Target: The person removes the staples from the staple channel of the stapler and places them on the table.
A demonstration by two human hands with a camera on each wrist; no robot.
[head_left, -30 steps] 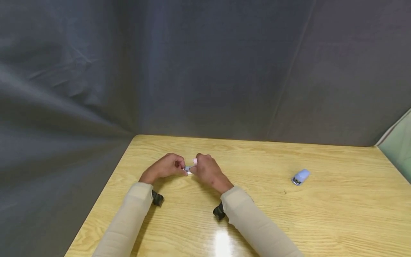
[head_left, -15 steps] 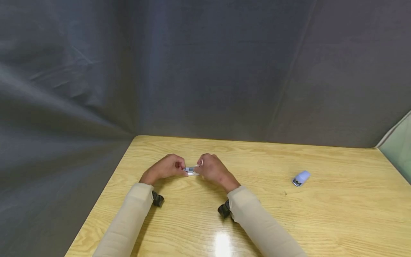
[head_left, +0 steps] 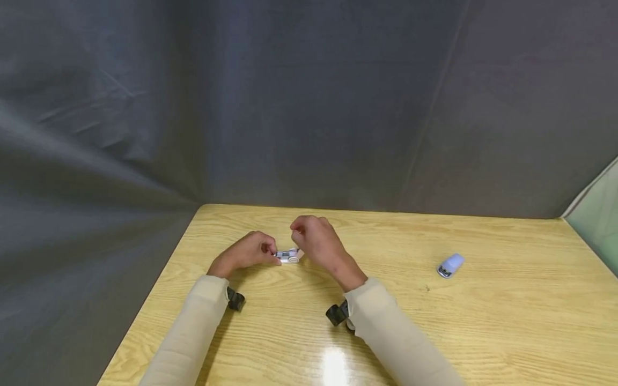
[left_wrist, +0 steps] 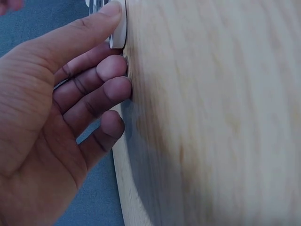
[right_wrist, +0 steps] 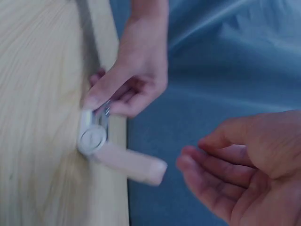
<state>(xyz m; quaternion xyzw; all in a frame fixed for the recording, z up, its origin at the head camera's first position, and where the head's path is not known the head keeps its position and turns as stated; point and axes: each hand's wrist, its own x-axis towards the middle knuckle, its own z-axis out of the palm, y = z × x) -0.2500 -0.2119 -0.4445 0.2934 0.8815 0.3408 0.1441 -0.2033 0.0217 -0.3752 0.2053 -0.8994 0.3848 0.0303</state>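
Note:
My left hand (head_left: 251, 250) pinches one end of a small white device (head_left: 289, 257) between thumb and fingers near the table's far left. The device has a metal-looking channel, a round disc (right_wrist: 93, 138) and a pale pink arm (right_wrist: 134, 165) swung out from the disc end. In the left wrist view, the thumb presses its white side (left_wrist: 120, 30) and the other fingers curl beneath. My right hand (head_left: 318, 244) hovers just beyond the device's right end, fingers loosely bent and holding nothing. A gap shows between its fingertips (right_wrist: 186, 162) and the pink arm in the right wrist view.
A small lavender object (head_left: 451, 265) with a dark and silvery end lies to the right on the wooden table (head_left: 386, 246). Dark sheeting (head_left: 309, 107) hangs behind the table and along its left side. Each wrist wears a black camera (head_left: 336, 313).
The right hand has come off the device, drawing away to the right and upward. The pink arm, upright by the right fingers a second ago, now slants out to the right. The left hand stays put.

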